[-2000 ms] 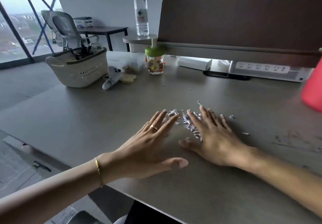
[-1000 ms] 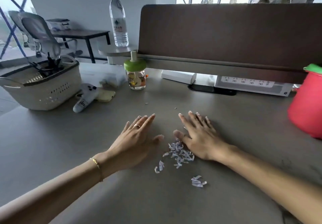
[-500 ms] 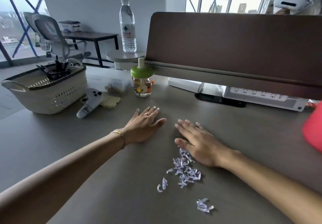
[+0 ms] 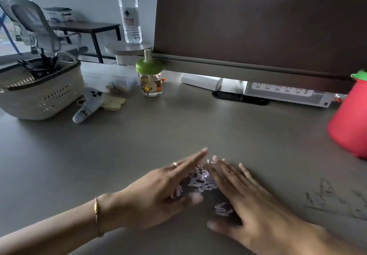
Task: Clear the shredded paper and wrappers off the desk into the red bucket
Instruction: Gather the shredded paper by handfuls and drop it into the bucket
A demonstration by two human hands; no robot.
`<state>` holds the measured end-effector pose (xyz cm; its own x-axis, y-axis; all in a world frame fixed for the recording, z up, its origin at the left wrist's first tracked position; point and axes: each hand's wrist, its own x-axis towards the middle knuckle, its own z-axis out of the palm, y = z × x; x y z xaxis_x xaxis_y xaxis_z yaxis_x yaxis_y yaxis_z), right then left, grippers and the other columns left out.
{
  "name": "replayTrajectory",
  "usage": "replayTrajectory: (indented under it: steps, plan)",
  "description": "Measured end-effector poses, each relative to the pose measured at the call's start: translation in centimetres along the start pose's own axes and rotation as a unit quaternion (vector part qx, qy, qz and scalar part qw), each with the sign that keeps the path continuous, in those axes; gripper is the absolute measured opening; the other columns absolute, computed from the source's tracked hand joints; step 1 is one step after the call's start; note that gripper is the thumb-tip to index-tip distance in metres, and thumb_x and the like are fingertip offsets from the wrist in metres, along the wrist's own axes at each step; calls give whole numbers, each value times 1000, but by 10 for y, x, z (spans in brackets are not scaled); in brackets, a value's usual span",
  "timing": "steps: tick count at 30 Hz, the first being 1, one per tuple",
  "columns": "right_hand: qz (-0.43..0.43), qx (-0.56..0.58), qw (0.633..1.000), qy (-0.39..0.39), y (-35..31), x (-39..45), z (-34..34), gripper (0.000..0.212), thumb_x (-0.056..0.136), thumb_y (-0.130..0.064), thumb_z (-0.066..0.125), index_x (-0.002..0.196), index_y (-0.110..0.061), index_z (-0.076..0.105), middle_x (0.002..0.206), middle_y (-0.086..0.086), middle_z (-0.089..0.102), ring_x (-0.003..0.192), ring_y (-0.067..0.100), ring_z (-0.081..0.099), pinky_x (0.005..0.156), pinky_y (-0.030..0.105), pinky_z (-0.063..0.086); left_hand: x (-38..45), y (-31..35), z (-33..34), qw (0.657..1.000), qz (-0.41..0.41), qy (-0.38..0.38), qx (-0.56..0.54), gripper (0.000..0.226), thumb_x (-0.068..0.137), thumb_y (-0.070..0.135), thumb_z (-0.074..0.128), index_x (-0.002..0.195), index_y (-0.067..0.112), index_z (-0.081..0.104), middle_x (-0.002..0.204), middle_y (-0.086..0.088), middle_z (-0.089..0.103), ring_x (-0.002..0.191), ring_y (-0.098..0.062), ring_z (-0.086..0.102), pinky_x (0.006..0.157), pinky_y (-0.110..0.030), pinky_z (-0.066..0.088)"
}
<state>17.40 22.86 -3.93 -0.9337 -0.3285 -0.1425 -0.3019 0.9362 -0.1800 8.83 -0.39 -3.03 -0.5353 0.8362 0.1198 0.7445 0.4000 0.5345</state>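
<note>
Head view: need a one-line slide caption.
Left hand and right hand, fingers straight, cup a pile of shredded paper between them on the desk; red bucket stands at right.

red bucket [image 4: 349, 127] cropped right, hands blurred

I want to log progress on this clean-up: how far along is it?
Done: the white and purple shredded paper is heaped in one pile on the grey desk. In hand: the left hand and right hand, fingers straight, flank it. Left: lifting it into the red plastic bucket.
</note>
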Motion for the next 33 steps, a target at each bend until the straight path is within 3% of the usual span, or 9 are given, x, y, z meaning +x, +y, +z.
replayTrajectory:
  steps: [2,4,6,8,12,16,20,27,33]
  plan:
    - [-1,19,999,45,-9,11,3,98,83,-87,31,150,-46,-29,164,-11,-31,153,9,-26,124,33,-15,-2,-8,-3,998,-25,58,22,76,98,50,50,157,39,5,163,17,19,146,10,15,118,-17,20]
    - [-14,19,994,105,-12,27,1,93,84,-84,36,160,-40,5,171,1,5,156,21,8,127,38,8,-3,-18,-3,993,-60,64,79,75,96,59,43,158,37,6,164,16,13,146,12,2,123,-25,12]
    - [-36,-17,986,161,-10,43,-5,77,86,-78,43,146,-31,43,149,2,43,133,25,44,110,41,38,-6,-24,-3,989,-80,38,121,79,92,71,29,158,37,2,166,14,6,147,9,-9,125,-33,5]
    - [-86,-48,976,196,-5,55,-11,55,88,-69,48,120,-25,58,118,-1,54,106,22,54,85,38,48,-10,-25,-2,984,-96,4,152,82,89,77,22,157,38,-5,166,14,-3,147,6,-17,124,-35,-2]
    - [-164,-63,962,209,3,61,-11,27,97,-50,49,97,-23,55,90,-3,56,79,22,59,60,36,45,-17,-19,-1,969,-137,-33,201,90,82,85,16,153,40,-18,162,16,-20,144,3,-28,123,-35,-9]
    - [-170,-81,951,245,4,58,-1,28,98,-38,48,77,-20,53,69,0,59,55,29,58,46,33,40,-20,-14,2,955,-160,-65,242,102,71,94,4,150,37,-28,159,12,-31,141,-2,-37,122,-40,-14]
    - [-71,121,953,269,6,60,-5,41,97,-41,50,62,-21,41,48,-5,43,45,10,42,48,28,33,0,-9,8,952,-170,-80,243,104,74,93,11,151,35,-26,158,9,-33,142,-7,-38,121,-49,-14]
    - [57,386,860,329,45,50,-27,46,93,-39,53,56,-17,36,45,-10,34,40,3,28,50,25,24,58,3,26,964,-124,-96,214,103,77,91,16,155,33,-18,161,5,-27,145,-11,-32,119,-56,-11]
    - [69,427,842,322,54,38,-24,45,92,-39,54,55,-20,37,47,-9,35,41,7,26,44,21,25,59,16,35,973,27,-115,200,82,90,76,27,157,37,-2,166,6,-11,150,-10,-19,122,-49,-11]
